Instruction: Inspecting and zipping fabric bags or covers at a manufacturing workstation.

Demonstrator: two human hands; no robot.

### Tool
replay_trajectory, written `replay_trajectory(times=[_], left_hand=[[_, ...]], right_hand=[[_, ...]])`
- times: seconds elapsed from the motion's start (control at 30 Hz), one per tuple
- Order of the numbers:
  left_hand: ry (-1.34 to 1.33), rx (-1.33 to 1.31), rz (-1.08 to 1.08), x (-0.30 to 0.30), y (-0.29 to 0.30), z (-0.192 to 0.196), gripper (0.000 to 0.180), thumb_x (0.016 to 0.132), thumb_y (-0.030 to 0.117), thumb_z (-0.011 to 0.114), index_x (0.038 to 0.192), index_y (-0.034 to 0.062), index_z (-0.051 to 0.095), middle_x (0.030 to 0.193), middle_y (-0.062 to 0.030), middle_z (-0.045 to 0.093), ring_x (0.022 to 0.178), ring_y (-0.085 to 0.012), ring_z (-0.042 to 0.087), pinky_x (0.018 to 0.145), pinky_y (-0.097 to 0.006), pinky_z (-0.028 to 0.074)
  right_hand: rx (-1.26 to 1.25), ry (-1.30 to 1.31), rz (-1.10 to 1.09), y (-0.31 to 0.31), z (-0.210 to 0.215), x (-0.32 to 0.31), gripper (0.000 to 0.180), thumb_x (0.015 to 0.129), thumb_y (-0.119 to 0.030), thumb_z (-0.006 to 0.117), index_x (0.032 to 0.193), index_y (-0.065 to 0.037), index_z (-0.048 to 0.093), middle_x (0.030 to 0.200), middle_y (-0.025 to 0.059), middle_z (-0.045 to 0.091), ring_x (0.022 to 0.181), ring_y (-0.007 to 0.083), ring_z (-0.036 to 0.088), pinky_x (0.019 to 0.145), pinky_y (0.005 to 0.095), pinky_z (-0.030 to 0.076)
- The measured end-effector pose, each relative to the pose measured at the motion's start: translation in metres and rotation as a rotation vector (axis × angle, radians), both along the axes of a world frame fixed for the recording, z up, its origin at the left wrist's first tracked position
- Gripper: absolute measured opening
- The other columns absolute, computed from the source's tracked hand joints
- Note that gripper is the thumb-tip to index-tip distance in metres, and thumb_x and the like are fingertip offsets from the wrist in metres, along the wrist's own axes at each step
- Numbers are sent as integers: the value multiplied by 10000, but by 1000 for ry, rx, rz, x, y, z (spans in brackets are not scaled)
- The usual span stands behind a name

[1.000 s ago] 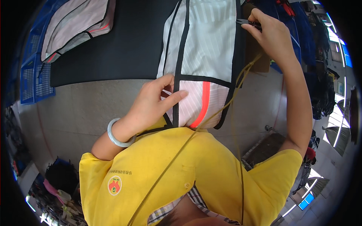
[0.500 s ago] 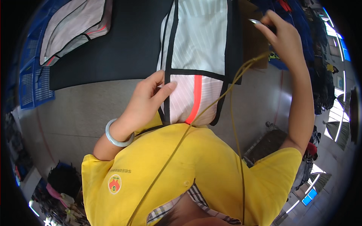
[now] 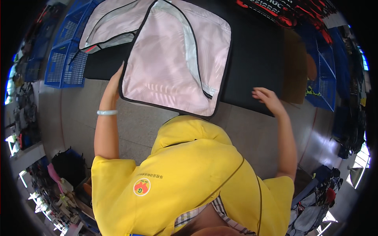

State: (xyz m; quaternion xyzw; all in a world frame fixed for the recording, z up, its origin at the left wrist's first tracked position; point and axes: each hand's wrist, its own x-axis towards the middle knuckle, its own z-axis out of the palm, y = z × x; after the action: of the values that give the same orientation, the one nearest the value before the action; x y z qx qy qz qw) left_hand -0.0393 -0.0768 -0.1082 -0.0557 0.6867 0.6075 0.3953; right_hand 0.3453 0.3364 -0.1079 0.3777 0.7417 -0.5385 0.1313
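Note:
A pale pink fabric panel with black edge binding and a curved silvery-grey strip lies in front of me, its near edge reaching past the dark tabletop. My left hand holds this panel by its left edge; the fingers are largely hidden behind it. To the right, over the table's near edge, my right hand is held away from the panel. Its fingers are loosely bent, and I see nothing in them. A similar pink piece with black edging lies at the far left, partly covered by the panel.
Blue plastic crates stand beyond the left end of the black table. On the right are a brown cardboard piece and another blue crate. Red-and-black printed items lie at the back right. A yellowish cord hangs over my shirt.
The fabric piece now shows a broad pink face and sits farther left. My left hand has moved left with it. My right hand has come down, and the metal-tipped tool is no longer visible in it.

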Motion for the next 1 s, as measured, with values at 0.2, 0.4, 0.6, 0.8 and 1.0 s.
replay_trajectory(times=[0.2,0.4,0.6,0.8,1.0], left_hand=[[82,-7,-177,-25,29,20,608,961,497,550,1296,-9,583,1256,-114,626,1106,-178,590,961,-293,442],[529,-186,-351,-33,42,1,414,984,369,559,1073,-20,669,890,-43,674,793,-105,570,743,-265,457],[611,50,-421,36,101,110,364,990,300,586,776,6,562,604,48,447,573,-63,388,505,-262,337],[950,173,-609,43,101,158,363,990,269,594,734,22,524,568,36,380,526,-74,339,483,-250,301],[739,253,-416,6,106,135,292,993,287,585,925,5,619,732,46,527,689,-60,482,625,-233,396]], right_hand=[[-465,216,-450,-45,-119,-117,727,981,-593,419,1384,12,455,1386,162,530,1296,247,485,995,405,426],[-729,203,-706,-51,-204,-152,442,1017,-359,489,1237,13,584,1088,125,667,900,229,644,845,292,491],[-443,321,-780,-56,-166,-224,418,1011,-342,503,1212,13,596,1061,114,665,886,209,632,832,286,486],[-170,452,-679,-80,-99,-195,389,1005,-322,520,1182,13,611,1028,102,664,871,185,618,818,279,480],[166,642,-592,19,-8,-131,361,998,-302,537,1151,13,625,995,90,662,855,161,604,803,272,475]])
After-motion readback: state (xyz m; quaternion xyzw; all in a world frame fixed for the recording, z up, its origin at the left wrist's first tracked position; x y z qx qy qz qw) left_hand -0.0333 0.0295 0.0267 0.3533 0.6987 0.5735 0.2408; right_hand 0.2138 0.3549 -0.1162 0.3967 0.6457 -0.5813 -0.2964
